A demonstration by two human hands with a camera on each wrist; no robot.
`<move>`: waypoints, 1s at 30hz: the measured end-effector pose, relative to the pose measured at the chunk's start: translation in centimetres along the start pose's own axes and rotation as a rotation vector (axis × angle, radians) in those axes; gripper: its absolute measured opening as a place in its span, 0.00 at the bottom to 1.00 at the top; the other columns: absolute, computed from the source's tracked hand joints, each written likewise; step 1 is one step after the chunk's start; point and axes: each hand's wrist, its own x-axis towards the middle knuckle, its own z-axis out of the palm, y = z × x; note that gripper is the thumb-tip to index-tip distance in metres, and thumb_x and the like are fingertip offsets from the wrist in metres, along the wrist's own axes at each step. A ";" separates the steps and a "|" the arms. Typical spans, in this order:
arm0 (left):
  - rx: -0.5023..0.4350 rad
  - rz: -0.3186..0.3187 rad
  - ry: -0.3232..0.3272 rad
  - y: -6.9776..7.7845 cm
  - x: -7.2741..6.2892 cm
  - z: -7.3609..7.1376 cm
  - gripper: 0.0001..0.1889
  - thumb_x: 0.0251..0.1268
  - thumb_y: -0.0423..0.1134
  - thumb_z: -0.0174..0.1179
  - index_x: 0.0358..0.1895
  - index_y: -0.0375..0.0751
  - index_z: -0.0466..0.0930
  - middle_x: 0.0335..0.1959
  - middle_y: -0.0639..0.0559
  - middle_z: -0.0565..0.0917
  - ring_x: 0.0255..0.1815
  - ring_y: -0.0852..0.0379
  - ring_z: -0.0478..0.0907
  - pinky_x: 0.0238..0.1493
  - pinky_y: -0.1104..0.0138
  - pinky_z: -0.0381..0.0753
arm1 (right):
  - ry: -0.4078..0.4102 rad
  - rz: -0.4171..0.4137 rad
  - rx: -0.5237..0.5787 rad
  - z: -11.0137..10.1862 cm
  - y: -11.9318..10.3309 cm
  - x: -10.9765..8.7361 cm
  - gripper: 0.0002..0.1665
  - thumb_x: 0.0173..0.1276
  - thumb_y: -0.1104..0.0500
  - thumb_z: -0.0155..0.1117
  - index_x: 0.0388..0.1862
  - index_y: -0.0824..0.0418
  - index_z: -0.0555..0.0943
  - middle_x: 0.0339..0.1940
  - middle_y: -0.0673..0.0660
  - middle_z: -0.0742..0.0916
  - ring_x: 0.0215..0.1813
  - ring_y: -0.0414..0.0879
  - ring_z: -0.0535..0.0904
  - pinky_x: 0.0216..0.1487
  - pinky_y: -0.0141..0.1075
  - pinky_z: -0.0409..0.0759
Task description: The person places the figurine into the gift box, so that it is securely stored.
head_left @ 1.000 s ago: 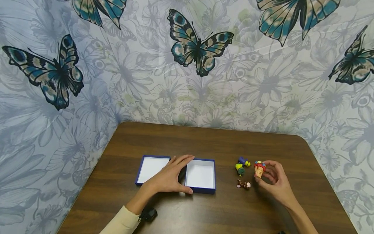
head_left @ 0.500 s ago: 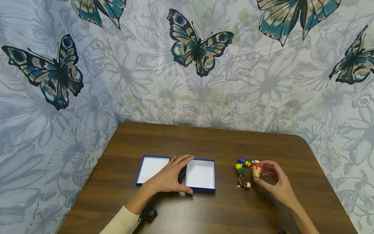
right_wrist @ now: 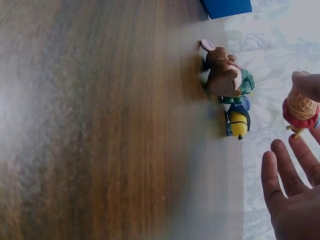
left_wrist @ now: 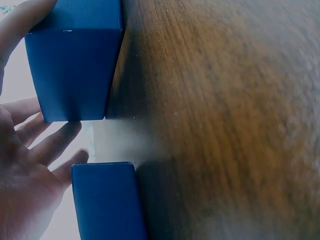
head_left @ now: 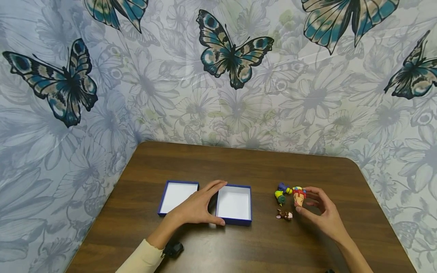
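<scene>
My left hand [head_left: 198, 206] spans the near-left side of an open blue box [head_left: 234, 221] with a white inside, thumb at its front corner and fingertips at its back corner. In the left wrist view the thumb lies against the box's blue wall. My right hand [head_left: 322, 212] pinches a toy ice cream cone [head_left: 299, 198] between thumb and fingers, its waffle part and red top showing in the right wrist view. Just left of it lie a yellow-and-purple toy figure [head_left: 285, 188], a yellow-and-green one [head_left: 280, 198] and a brown one with pink ears [head_left: 284, 215].
A second shallow blue box piece [head_left: 179, 198], white inside, lies left of the first, partly behind my left hand. The brown wooden table [head_left: 246, 163] ends at a wall covering [head_left: 307, 94] printed with butterflies and flowers.
My right hand has shifted slightly left with the toy ice cream cone, closer to the small figures. The left hand and the boxes have stayed in place.
</scene>
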 end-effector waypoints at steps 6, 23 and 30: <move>-0.010 -0.014 -0.011 -0.1 0.0 0.0 0.65 0.48 0.72 0.79 0.87 0.77 0.45 0.90 0.54 0.56 0.83 0.42 0.69 0.70 0.29 0.74 | -0.024 -0.009 -0.001 0.2 -0.1 0.1 0.40 0.62 0.72 0.80 0.72 0.62 0.76 0.68 0.51 0.83 0.66 0.33 0.82 0.60 0.26 0.83; -0.024 -0.027 -0.015 0.0 0.0 0.0 0.65 0.49 0.71 0.80 0.87 0.78 0.45 0.90 0.52 0.55 0.83 0.40 0.69 0.71 0.29 0.73 | -0.048 0.001 0.062 1.6 -1.4 0.6 0.39 0.63 0.72 0.79 0.72 0.61 0.75 0.67 0.52 0.83 0.66 0.36 0.82 0.59 0.28 0.84; -0.013 -0.028 -0.016 0.0 0.1 0.0 0.65 0.48 0.72 0.80 0.87 0.78 0.45 0.89 0.56 0.55 0.82 0.41 0.70 0.71 0.30 0.73 | -0.069 -0.021 0.057 2.6 -1.4 1.0 0.39 0.63 0.72 0.80 0.71 0.60 0.76 0.67 0.52 0.83 0.65 0.36 0.82 0.58 0.30 0.85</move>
